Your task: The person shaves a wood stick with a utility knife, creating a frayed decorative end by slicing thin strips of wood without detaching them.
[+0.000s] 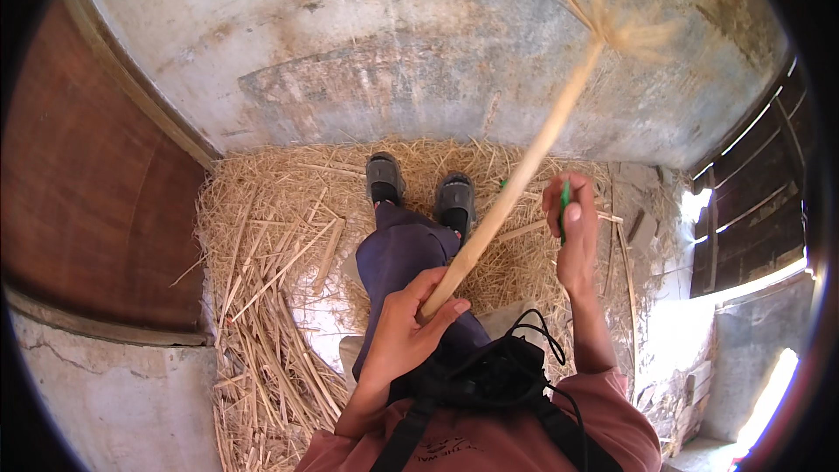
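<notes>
A long, pale tan dry stalk (516, 188) slants up and away to the right from my left hand (409, 319), whose fingers are wrapped round its near end. Its far end splays into several thin branches (616, 31), smeared by motion in front of the wall. My right hand (575, 232) is raised to the right of the stalk, apart from it. Between its thumb and fingers sits a narrow green object (565, 208); most of it is hidden, so its kind cannot be made out.
Straw and dry stalk pieces (271, 332) litter the floor, piled thickest at the left. My sandalled feet (455, 203) face a stained plaster wall (393, 61). A brown wooden panel (96, 175) stands at the left, dark slatted boards (752, 183) at the right. A black bag (489, 371) hangs at my front.
</notes>
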`<state>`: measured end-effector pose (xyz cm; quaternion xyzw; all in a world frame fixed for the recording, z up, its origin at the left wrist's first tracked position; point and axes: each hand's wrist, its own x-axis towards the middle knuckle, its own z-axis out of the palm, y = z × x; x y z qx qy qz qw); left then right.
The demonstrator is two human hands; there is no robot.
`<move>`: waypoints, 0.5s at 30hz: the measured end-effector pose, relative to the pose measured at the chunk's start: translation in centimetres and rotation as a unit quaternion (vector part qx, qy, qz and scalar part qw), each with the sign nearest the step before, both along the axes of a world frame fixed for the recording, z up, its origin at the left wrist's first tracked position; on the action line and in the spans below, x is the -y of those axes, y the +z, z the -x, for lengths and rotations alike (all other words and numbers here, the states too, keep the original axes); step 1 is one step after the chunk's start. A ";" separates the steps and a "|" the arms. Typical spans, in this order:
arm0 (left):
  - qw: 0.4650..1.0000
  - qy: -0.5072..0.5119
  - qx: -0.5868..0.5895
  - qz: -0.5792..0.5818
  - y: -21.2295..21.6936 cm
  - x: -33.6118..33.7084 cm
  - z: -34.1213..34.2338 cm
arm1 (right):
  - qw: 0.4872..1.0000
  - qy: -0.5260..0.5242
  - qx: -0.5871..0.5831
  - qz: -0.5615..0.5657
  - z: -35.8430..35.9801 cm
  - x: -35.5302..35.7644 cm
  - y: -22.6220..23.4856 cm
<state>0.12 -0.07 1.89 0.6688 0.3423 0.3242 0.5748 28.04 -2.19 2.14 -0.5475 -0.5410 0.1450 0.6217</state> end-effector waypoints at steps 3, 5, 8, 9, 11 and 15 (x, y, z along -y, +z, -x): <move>0.999 0.037 0.001 -0.019 1.3 0.0 -0.9 | 0.978 0.021 0.205 0.018 0.6 1.1 -1.3; 0.998 0.052 0.001 -0.020 1.8 0.0 -1.0 | 0.956 0.067 0.286 -0.009 1.8 1.2 -0.3; 0.998 0.049 0.017 -0.021 1.8 0.0 -1.2 | 0.927 0.096 0.362 -0.027 3.2 1.5 0.2; 0.998 0.046 0.029 -0.016 1.7 0.1 -1.2 | 0.919 0.101 0.379 -0.031 3.6 1.5 0.3; 0.998 0.042 0.052 -0.011 1.3 0.3 -1.4 | 0.914 0.099 0.389 -0.052 4.3 1.2 0.3; 0.997 0.041 0.066 -0.027 1.3 0.6 -1.8 | 0.915 0.077 0.391 -0.056 5.1 1.2 0.5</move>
